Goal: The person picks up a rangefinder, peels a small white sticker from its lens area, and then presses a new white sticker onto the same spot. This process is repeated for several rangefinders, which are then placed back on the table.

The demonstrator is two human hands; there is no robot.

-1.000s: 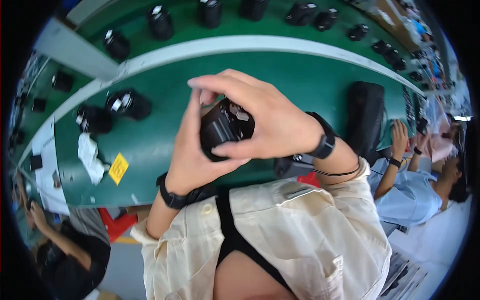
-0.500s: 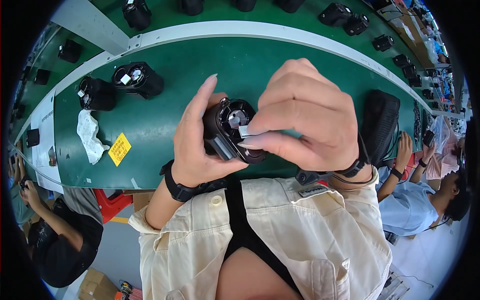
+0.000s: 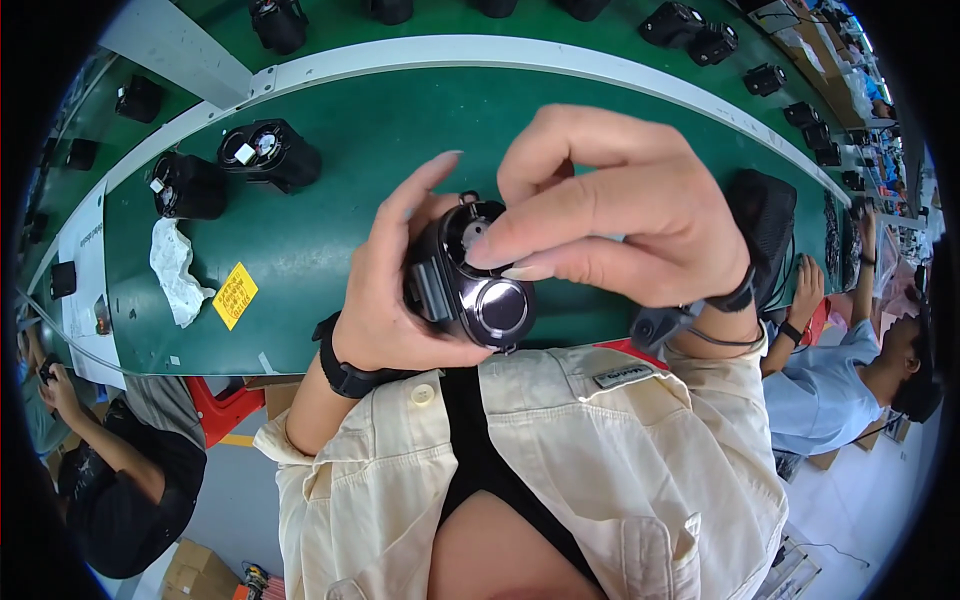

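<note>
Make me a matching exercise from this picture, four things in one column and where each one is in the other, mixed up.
Things:
1. black device
2. white cloth
3. yellow label
4. black wristband

Places:
A. lying flat on the green table, just right of the cloth
B. on the left hand's wrist
C. crumpled on the table, below two black units
D. held up between the left hand and right hand

Pairs: 1-D, 2-C, 3-A, 4-B

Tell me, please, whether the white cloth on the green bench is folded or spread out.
Neither neatly: the white cloth lies crumpled in a loose heap on the green bench, beside the yellow label.
</note>
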